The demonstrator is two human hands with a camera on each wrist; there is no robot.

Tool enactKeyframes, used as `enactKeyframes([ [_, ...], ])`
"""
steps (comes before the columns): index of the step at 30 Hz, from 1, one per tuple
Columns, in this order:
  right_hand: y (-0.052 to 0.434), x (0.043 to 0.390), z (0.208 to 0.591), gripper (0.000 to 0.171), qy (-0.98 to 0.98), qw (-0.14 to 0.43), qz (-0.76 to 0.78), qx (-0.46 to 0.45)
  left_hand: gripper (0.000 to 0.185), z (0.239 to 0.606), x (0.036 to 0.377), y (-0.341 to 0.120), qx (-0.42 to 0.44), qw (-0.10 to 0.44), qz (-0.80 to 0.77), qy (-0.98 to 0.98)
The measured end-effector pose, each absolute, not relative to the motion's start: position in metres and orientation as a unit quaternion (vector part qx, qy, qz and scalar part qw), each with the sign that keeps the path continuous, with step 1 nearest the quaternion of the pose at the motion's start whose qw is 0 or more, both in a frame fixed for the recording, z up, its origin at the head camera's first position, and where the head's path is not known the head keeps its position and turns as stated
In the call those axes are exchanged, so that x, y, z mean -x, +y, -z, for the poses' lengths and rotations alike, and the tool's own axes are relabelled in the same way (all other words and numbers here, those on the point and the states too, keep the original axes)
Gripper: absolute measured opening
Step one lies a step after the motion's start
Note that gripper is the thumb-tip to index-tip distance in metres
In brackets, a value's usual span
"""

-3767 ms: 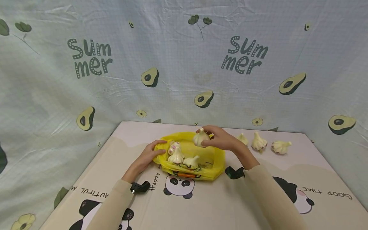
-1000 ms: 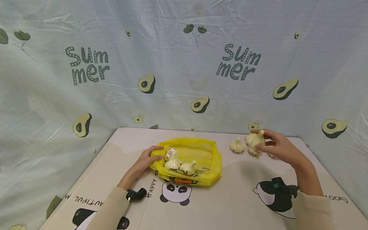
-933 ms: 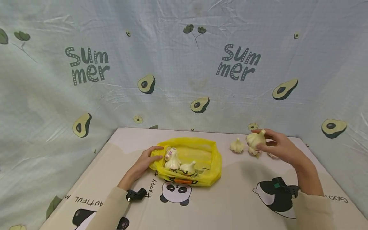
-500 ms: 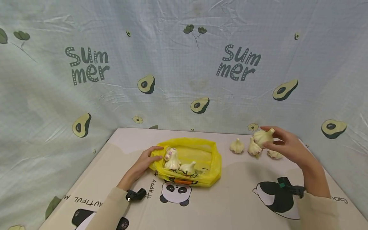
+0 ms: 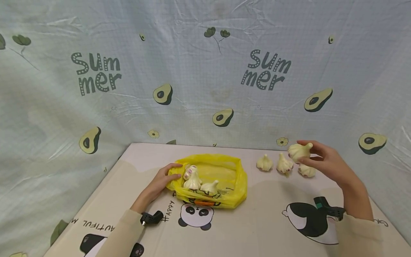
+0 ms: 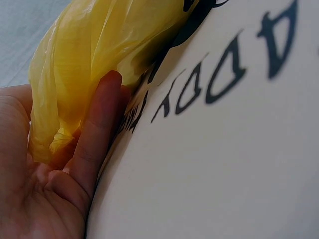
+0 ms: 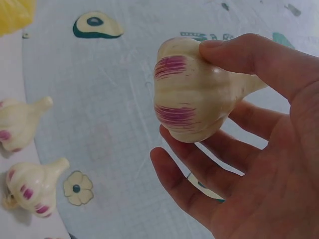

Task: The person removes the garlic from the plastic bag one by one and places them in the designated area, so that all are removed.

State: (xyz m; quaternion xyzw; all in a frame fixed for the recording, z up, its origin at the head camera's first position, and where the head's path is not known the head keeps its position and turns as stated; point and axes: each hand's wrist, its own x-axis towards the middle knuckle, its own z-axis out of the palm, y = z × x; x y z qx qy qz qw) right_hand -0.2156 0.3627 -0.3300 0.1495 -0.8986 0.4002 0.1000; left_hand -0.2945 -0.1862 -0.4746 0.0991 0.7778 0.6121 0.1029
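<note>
My right hand (image 5: 325,160) holds a garlic bulb (image 5: 299,152) between thumb and fingers, raised above the table at the far right. Purple streaks mark this bulb's side in the right wrist view, where the thumb lies on top and fingers support it below. On the left, my left hand (image 5: 162,180) grips the side of a yellow plastic bag (image 5: 242,182) with its mouth spread wide. Thin yellow film (image 6: 75,64) lies between thumb and fingers in the left wrist view. Inside the bag sit a bulb with purple marks (image 5: 190,171), an upright bulb (image 5: 192,182) and a tilted one (image 5: 210,186).
Three garlic bulbs stand in a row at the back right: a left one (image 5: 264,163), a middle one (image 5: 284,164) and a right one (image 5: 306,170) just below the held bulb. A printed cloth (image 5: 192,71) hangs behind the pale table (image 5: 257,221).
My right hand has carried the garlic bulb from over the bag to the far right, and lately a little further right, uncovering the middle and right bulbs. The left hand stays on the bag.
</note>
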Motion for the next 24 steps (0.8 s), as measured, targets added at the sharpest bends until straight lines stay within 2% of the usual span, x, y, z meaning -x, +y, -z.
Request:
enactKeyframes([
  [12, 0.373, 0.216, 0.333, 0.057, -0.907, 0.109, -0.391, -0.115, 0.050, 0.473, 0.293, -0.185, -0.103, 0.103, -0.617, 0.773],
  [24, 0.386, 0.216, 0.340, 0.052, -0.905, 0.123, -0.399, -0.080, 0.051, 0.474, 0.293, -0.186, -0.103, 0.105, -0.615, 0.774],
])
